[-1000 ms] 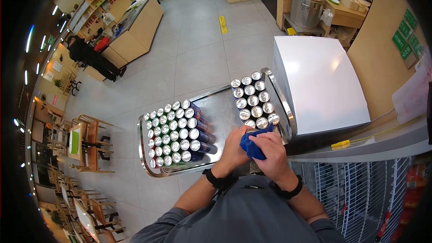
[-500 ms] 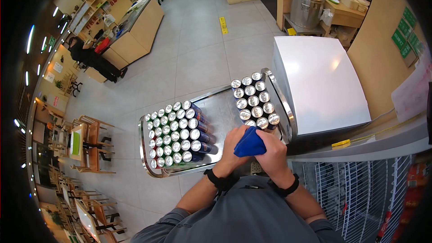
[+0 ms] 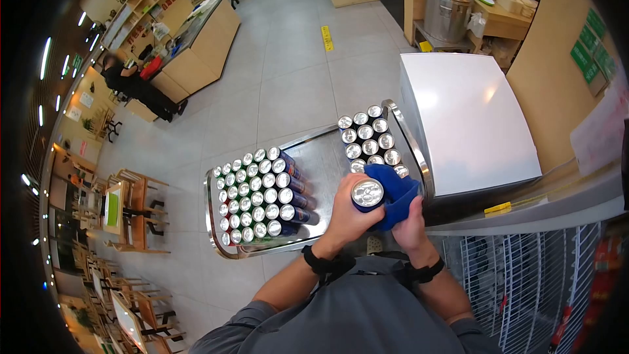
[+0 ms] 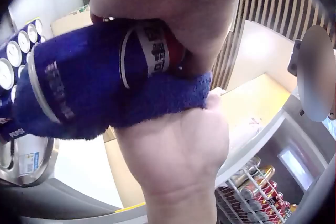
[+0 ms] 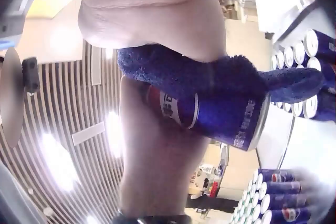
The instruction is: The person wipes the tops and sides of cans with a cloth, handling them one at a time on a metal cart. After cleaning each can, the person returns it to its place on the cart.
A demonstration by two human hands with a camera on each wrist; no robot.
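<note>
My left hand (image 3: 344, 217) grips a blue drink can (image 3: 367, 194) with its silver lid facing up in the head view. A blue cloth (image 3: 401, 198) lies along the can's right side, and my right hand (image 3: 411, 224) holds it there with the thumb on the outside. In the right wrist view the can (image 5: 226, 119) shows a red and white band, its upper side covered by the fuzzy cloth (image 5: 178, 74). Close beyond both hands, several similar cans (image 3: 365, 132) stand at the trolley's right end, partly hidden by the cloth.
A larger block of cans (image 3: 249, 190) fills the left end of the metal trolley (image 3: 321, 151). Right of it stands a white-topped cabinet (image 3: 465, 118). White wire racks (image 3: 498, 282) are at lower right. A person in black (image 3: 134, 82) stands at a far counter.
The cloth was bunched over the can's top; now it has slid to the side and the silver lid shows. My right hand has shifted right and turned along with it.
</note>
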